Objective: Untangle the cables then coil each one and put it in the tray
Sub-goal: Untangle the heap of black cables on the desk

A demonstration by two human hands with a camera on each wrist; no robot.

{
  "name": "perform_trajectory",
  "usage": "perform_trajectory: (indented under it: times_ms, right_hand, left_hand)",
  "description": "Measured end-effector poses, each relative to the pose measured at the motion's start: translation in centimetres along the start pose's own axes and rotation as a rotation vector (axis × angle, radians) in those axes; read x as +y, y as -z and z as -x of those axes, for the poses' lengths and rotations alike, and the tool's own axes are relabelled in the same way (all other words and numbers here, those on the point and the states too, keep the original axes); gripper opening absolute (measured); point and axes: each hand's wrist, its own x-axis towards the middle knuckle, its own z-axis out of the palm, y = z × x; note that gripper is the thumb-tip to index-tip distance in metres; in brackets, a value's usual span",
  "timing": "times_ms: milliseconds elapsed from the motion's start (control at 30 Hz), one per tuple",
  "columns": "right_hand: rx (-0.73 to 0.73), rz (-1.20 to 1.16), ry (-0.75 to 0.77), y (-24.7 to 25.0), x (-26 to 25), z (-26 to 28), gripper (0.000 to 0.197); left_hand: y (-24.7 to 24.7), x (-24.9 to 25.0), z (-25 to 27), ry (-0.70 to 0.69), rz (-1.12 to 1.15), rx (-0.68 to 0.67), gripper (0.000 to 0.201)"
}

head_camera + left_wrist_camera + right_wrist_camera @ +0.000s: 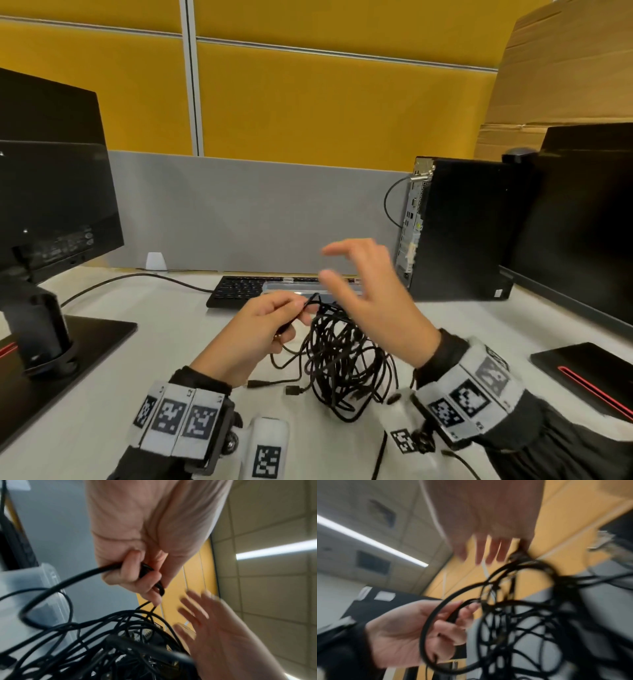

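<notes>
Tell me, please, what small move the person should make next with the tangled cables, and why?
Probably bring the open right hand down onto the cable tangle to steady it while the left hand draws its pinched strand out. The left hand already holds one cable at the top of the tangle, the right hand holds nothing, and the clear tray waits behind.

cables [342, 359]: on our tabletop [445, 342], centre front
tray [308, 291]: behind cables, before keyboard [239, 287]
monitor [51, 205]: left
PC tower [455, 226]: right
</notes>
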Motion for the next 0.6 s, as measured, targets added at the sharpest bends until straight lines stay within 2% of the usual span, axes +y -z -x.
perform_trajectory:
  times_ms: [67,133,300,367,433,533,600]
  right_hand:
    - [-0.281,0.172,0.075,-1.0,-0.5,-0.3,0.040]
    - [-0.410,0.173,0.062,-1.8,-0.3,-0.4,0.041]
    - [-0.426,0.123,-0.025,-2.1,2.0,-0.1,0.036]
    - [-0.433,0.168,-0.058,-1.8,2.7,0.0,0.033]
    - [-0.457,0.242,-0.103,-1.2,4.0,0.1,0.038]
    - [-0.439,0.235,-0.197,0.4,6.6,0.3,0.043]
    - [-0.449,0.213,-0.228,1.3,7.5,0.7,0.042]
  left_hand:
    - [-0.3,0.0,0.2,-0.044,-0.029,-0.011,0.024]
    - [-0.1,0.0,0.1,-0.100,-0.080,0.010,0.026]
    - [0.1,-0.3,-0.1,-0.241,-0.321,0.125,0.025]
    - [0.0,-0.2,-0.2,-0.299,-0.316,0.231,0.027]
    - [1.4,0.0,-0.5,-0.319,-0.075,0.411,0.028]
    - [5.2,0.7,-0.5,-0.273,0.454,0.633,0.027]
    - [6.0,0.5,-0.5,-0.211,0.553,0.700,0.026]
